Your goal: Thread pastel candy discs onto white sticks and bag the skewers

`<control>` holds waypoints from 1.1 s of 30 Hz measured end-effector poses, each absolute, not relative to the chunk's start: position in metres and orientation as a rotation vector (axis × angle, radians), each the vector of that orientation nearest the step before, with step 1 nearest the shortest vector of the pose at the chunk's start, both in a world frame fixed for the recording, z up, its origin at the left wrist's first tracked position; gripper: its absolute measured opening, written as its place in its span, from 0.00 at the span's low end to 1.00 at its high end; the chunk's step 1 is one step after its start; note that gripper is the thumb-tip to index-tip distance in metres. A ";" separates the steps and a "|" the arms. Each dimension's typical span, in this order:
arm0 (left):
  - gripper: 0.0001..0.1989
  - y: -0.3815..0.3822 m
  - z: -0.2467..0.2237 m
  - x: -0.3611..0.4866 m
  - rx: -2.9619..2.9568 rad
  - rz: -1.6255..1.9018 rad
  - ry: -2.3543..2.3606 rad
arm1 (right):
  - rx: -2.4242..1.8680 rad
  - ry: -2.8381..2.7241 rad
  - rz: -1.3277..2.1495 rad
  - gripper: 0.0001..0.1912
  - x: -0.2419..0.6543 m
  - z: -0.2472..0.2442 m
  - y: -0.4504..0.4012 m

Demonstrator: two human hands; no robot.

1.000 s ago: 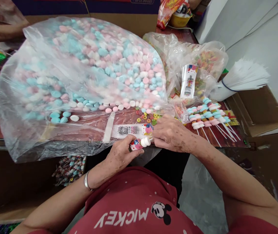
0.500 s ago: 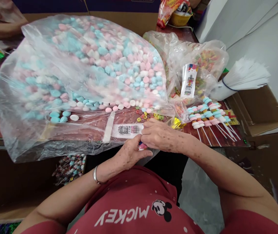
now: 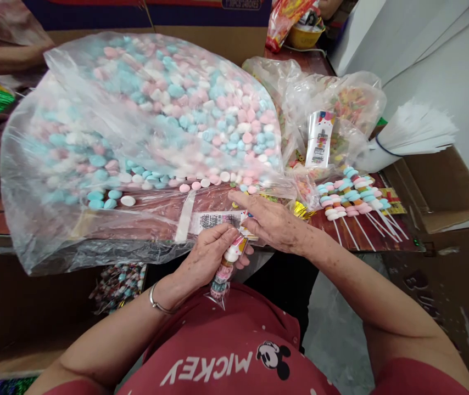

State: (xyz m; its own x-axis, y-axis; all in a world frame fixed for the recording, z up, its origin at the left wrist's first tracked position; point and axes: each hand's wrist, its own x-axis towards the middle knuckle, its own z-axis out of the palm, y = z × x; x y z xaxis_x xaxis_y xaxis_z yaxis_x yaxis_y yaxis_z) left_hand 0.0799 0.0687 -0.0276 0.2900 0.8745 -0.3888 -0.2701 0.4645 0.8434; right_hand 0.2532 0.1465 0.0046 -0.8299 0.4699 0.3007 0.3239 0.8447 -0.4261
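Note:
My left hand (image 3: 207, 249) is closed round a marshmallow skewer (image 3: 223, 272) in a clear wrapper. Its lower end, with pink and dark bluish pieces, points down toward my shirt. A colourful printed card shows at the upper part of the wrapper. My right hand (image 3: 273, 222) is just above that upper end, fingers stretched out and thumb apart; whether it touches the wrapper I cannot tell. Beside my hands on the table edge lies a printed label stack (image 3: 212, 220). Small ring candies (image 3: 269, 198) lie partly behind my right fingers.
A large clear bag of pink, blue and white marshmallows (image 3: 201, 109) covers the table's left. At right lie several unwrapped skewers (image 3: 352, 195), a banded card stack (image 3: 320, 140) and a bundle of white sticks or sleeves (image 3: 413, 131). A cardboard box (image 3: 24, 307) stands below left. Another person's arm (image 3: 10, 52) shows upper left.
My right hand has opened, its fingers lifting away from the grip. The wrapped skewer, mostly hidden before, now shows below my left hand. The view has shifted slightly.

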 end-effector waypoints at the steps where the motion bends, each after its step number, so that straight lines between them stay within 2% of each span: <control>1: 0.18 0.068 -0.029 0.080 0.755 0.886 0.988 | -0.615 -2.574 0.571 0.26 0.251 0.001 0.144; 6: 0.20 0.065 -0.030 0.079 0.849 0.963 1.073 | -0.604 -2.395 0.899 0.30 0.245 -0.004 0.132; 10: 0.20 0.071 -0.021 0.079 1.088 1.135 1.291 | -0.839 -2.025 0.935 0.36 0.241 -0.004 0.122; 12: 0.19 0.075 -0.017 0.079 1.307 1.258 1.351 | -0.969 -1.969 0.928 0.29 0.237 -0.006 0.116; 15: 0.16 0.078 -0.017 0.079 1.446 1.336 1.349 | -1.003 -1.973 1.042 0.11 0.230 -0.011 0.108; 16: 0.14 0.078 -0.019 0.079 1.383 1.333 1.337 | -0.990 -1.928 1.095 0.10 0.228 -0.013 0.106; 22: 0.15 0.073 -0.029 0.077 0.828 1.175 1.023 | -0.982 -1.470 1.393 0.12 0.221 -0.028 0.101; 25: 0.13 0.072 -0.027 0.073 0.743 1.158 1.029 | -0.902 -1.400 1.503 0.12 0.221 -0.033 0.104; 27: 0.13 0.074 -0.025 0.068 0.699 1.084 1.018 | -0.802 -1.456 1.544 0.16 0.224 -0.034 0.108; 29: 0.13 0.078 -0.022 0.062 0.673 0.907 0.942 | -0.704 -1.651 1.523 0.20 0.230 -0.033 0.113; 32: 0.11 0.084 -0.020 0.054 0.618 0.630 0.758 | -0.584 -2.028 1.276 0.11 0.240 -0.030 0.120; 33: 0.11 0.085 -0.020 0.052 0.594 0.577 0.708 | -0.554 -2.118 1.144 0.10 0.243 -0.029 0.121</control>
